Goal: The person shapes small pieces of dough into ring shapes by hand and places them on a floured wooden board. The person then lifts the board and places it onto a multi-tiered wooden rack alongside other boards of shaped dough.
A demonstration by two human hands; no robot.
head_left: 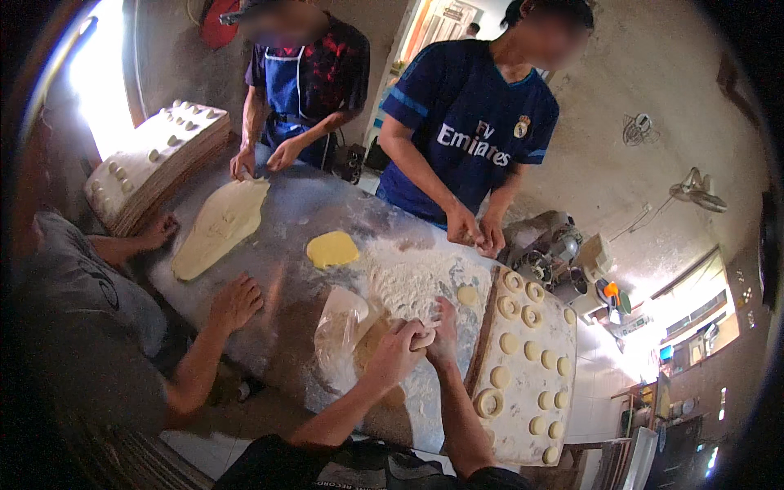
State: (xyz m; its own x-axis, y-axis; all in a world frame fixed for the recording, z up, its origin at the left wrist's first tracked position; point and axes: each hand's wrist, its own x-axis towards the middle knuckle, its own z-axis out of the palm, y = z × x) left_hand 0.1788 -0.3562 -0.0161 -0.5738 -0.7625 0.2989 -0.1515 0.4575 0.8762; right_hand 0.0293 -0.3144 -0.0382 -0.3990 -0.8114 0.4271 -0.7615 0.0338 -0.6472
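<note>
A small pale piece of dough [422,339] is between my two hands, above the floured part of the metal table. My left hand [395,353] is closed around its left side. From the right, my right hand [443,331] presses against the same piece, its fingers partly hidden. Loose white flour [408,282] lies heaped just beyond my hands. Next to the flour is a small flat round of dough [468,295]. A clear plastic bag [336,339] stands at the left of my left hand.
A board [523,400] with several dough rings and rounds lies at the right. Further off are a yellow slab [333,250] and a stretched dough sheet [220,224]. Stacked boards [171,155] with dough balls stand far left. Three other people work around the table [286,302].
</note>
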